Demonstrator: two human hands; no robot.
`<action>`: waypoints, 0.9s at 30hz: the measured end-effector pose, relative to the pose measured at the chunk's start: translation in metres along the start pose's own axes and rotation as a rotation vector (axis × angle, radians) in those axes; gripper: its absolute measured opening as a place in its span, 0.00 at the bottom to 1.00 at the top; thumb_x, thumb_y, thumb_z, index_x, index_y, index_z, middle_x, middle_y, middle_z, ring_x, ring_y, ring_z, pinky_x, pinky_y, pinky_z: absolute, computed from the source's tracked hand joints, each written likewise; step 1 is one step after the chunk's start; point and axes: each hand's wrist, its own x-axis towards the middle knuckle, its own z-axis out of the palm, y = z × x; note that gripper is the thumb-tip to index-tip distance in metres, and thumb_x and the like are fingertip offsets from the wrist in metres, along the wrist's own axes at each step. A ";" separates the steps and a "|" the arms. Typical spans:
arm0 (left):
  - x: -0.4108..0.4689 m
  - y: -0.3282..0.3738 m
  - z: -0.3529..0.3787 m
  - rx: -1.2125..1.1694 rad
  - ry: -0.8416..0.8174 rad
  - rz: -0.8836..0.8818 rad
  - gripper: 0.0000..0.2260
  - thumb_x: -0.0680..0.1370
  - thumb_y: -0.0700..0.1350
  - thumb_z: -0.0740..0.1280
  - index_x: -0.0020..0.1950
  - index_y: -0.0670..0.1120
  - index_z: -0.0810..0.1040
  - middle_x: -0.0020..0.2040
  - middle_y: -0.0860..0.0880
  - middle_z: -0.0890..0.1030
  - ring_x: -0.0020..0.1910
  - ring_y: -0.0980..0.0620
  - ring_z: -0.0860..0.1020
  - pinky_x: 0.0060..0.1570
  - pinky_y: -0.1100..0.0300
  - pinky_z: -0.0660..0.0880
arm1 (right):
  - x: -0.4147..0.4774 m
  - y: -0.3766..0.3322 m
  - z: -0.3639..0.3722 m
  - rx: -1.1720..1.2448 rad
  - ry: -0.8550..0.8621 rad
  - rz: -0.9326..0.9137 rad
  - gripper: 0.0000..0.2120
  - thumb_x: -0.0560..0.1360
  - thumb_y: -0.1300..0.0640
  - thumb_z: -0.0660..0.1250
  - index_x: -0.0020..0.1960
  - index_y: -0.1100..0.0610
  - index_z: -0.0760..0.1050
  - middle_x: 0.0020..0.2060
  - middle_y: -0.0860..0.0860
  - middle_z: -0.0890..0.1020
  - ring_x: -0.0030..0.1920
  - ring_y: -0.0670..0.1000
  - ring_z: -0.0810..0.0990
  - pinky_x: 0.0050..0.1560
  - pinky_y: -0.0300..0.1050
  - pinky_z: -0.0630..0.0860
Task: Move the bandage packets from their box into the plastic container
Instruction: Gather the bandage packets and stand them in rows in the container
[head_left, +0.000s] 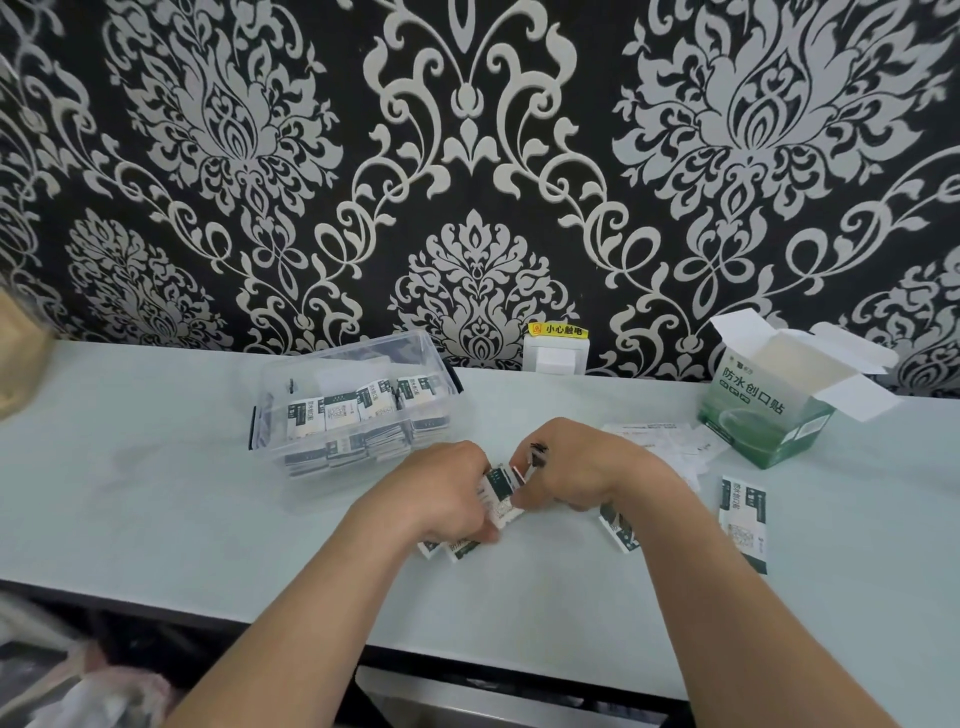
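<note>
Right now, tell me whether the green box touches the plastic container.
Apart. Head view shows bare table between green box and plastic container.

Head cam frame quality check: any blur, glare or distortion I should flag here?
Head view: motion blur on the left hand, right hand and the bandage packets they grip; the box print is sharp. Head view: fisheye bows the table edge and the wallpaper. Head view: soft even light, faint shadows, no strong glare on the plastic container.
</note>
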 end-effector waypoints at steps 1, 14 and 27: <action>-0.002 -0.002 -0.002 0.001 -0.007 -0.003 0.17 0.70 0.54 0.76 0.51 0.47 0.77 0.49 0.48 0.81 0.46 0.48 0.78 0.41 0.59 0.72 | 0.000 0.000 -0.002 0.082 0.005 -0.039 0.05 0.72 0.61 0.72 0.46 0.56 0.78 0.29 0.52 0.71 0.25 0.49 0.64 0.25 0.38 0.62; -0.011 0.027 -0.021 -0.941 0.384 0.263 0.02 0.74 0.53 0.71 0.45 0.57 0.82 0.41 0.56 0.86 0.43 0.58 0.83 0.46 0.60 0.77 | 0.000 -0.012 -0.008 1.414 0.000 -0.197 0.19 0.70 0.41 0.71 0.52 0.54 0.80 0.42 0.55 0.81 0.39 0.53 0.79 0.44 0.48 0.77; -0.003 0.053 -0.027 -0.149 0.507 -0.015 0.41 0.65 0.74 0.64 0.68 0.51 0.59 0.55 0.52 0.80 0.53 0.46 0.79 0.41 0.55 0.69 | -0.005 0.000 -0.005 1.366 0.016 -0.295 0.08 0.74 0.60 0.66 0.51 0.55 0.82 0.41 0.55 0.84 0.40 0.54 0.84 0.44 0.50 0.80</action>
